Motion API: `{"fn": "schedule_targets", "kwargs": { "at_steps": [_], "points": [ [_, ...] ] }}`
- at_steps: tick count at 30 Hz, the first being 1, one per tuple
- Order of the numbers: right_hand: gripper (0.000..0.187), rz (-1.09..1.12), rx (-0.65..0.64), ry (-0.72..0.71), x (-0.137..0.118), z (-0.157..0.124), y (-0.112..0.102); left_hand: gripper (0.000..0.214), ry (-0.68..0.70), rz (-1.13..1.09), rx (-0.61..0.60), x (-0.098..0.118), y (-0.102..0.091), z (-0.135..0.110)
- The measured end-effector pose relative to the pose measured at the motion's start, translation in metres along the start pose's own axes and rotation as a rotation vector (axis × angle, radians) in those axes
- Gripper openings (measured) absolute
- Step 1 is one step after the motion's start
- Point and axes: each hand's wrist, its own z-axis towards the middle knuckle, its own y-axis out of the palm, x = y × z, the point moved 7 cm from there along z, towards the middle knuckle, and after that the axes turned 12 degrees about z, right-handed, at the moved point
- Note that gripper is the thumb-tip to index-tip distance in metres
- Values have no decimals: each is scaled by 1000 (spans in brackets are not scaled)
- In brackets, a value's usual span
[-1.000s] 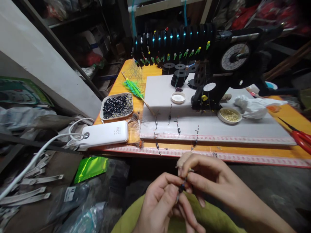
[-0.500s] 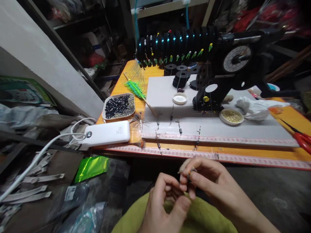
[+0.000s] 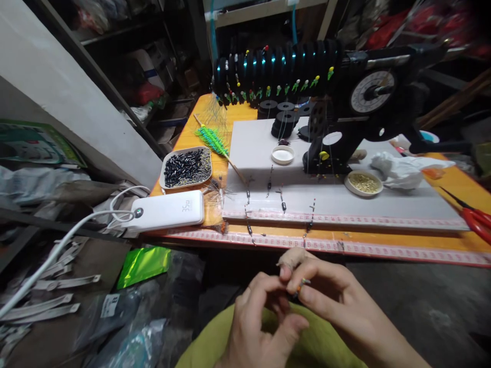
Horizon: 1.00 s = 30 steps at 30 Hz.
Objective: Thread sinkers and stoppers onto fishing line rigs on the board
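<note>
My right hand (image 3: 326, 289) pinches a small orange-and-black fishing tackle piece (image 3: 298, 290) with a pale tip between thumb and fingertips. Beside it, my left hand (image 3: 261, 317) has its fingers curled towards the piece, with the thumb apart from the index finger. The left index fingertip meets the right fingers, and its other fingers are partly hidden. Both hands are over my green-clad lap, in front of the table edge. Several dark tackle pieces, one a small black weighted rig (image 3: 283, 204), lie on the grey board (image 3: 345, 204).
Behind the board stands a black winding machine (image 3: 276, 74) with coloured clips. A tray of black and metallic parts (image 3: 187, 168) and a white power bank (image 3: 169, 210) sit left. Right are a dish of golden bits (image 3: 363, 183), crumpled tissue (image 3: 399, 168) and red-handled scissors (image 3: 475, 220).
My left thumb and index finger have shifted slightly right and up, closer to the right fingertips. The right hand keeps its pinch on the tackle piece, its other fingers slightly shifted.
</note>
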Motion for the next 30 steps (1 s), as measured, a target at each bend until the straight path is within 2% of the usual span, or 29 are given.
{"fn": "schedule_targets", "kwargs": {
  "at_steps": [1, 4, 6, 12, 15, 22, 30],
  "points": [
    [10, -1, -2, -1, 0, 0, 0, 26, 18, 12, -32, 0, 3, -1],
    [9, 50, -1, 22, 4, -2, 1, 43, -29, -67, -139, -8, 11, -7],
    [8, 122, 4, 55, 8, -3, 2, 45, -3, -132, -179, -9, 14, -10],
    [10, 361, 57, 155, 21, -6, 11, 38, 390, -150, -27, 20, 5, -7],
    [9, 507, 99, 189, 25, -7, 17, 38, 482, -167, 2, 28, 4, -5],
    [8, 658, 140, 219, 25, -10, 23, 42, 477, -206, 40, 28, 6, -4],
    [8, 422, -32, 213, 22, -9, 21, 44, 388, -183, 81, 21, 8, -11]
  ]
}}
